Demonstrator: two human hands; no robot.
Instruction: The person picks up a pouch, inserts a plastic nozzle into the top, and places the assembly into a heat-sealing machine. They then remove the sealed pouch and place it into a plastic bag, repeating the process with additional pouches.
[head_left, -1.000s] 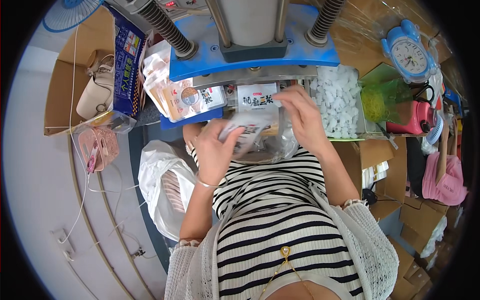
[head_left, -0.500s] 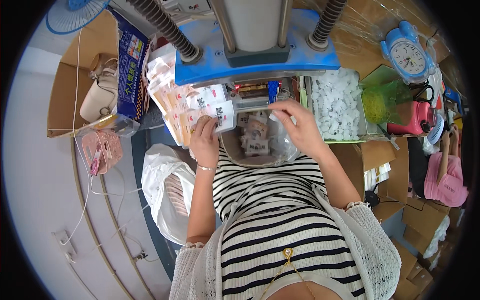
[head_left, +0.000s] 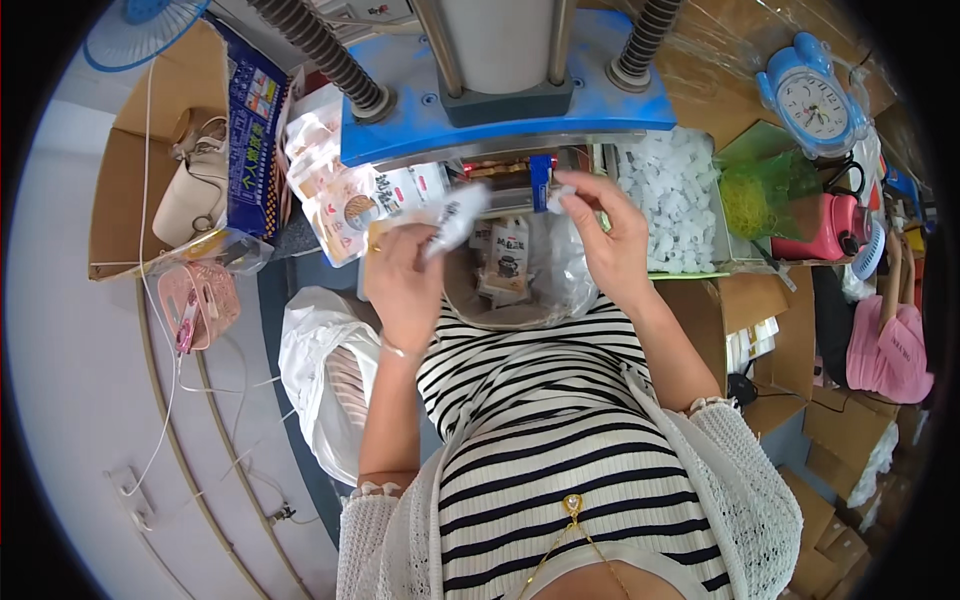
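Hands under blue press [head_left: 500, 110], left hand [head_left: 405, 275] grip grasping white sachet [head_left: 452, 215], right hand [head_left: 610, 235] pinching small packet [head_left: 556, 193], white pellets [head_left: 670, 195] beside.

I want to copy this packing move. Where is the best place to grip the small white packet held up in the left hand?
Probably by its lower end, from below, as the left hand pinches the white packet: it is flat and tilted up to the right, leaving its upper end free.
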